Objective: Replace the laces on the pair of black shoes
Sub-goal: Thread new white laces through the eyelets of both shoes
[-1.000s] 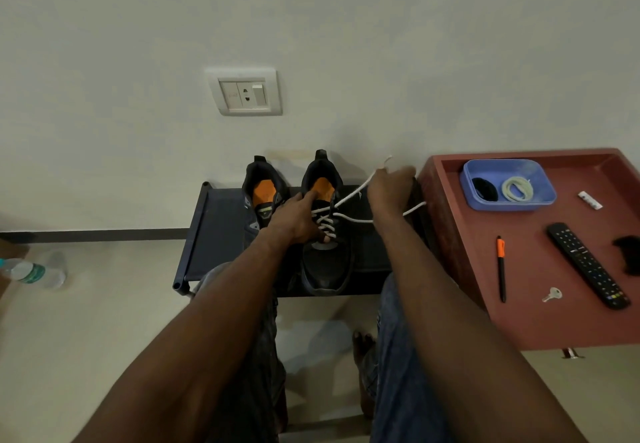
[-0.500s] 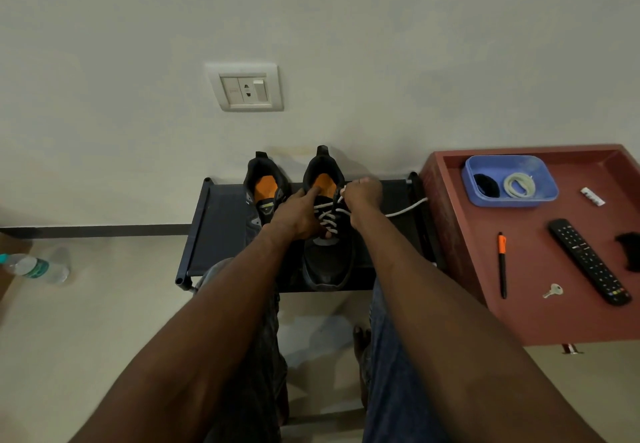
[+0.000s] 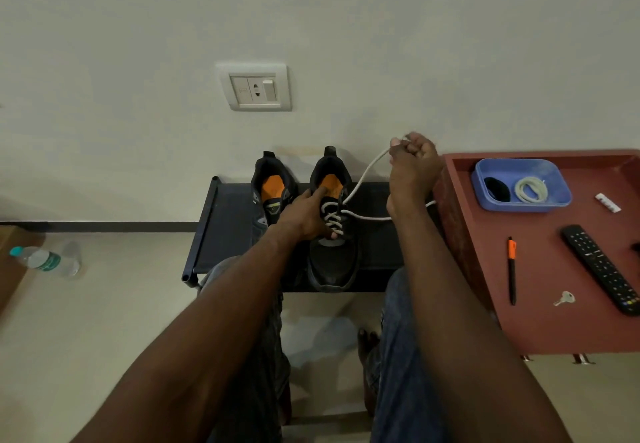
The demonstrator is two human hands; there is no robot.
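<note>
The right hand (image 3: pixel 414 165) pinches the white lace (image 3: pixel 363 176) at two o'clock of the laced shoe (image 3: pixel 333 255); the left hand (image 3: pixel 306 216) presses its tongue.

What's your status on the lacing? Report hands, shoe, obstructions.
Left hand pressing the right-side shoe down. Right hand gripping white lace, drawn taut. Other shoe unlaced. Nothing in the way.
</note>
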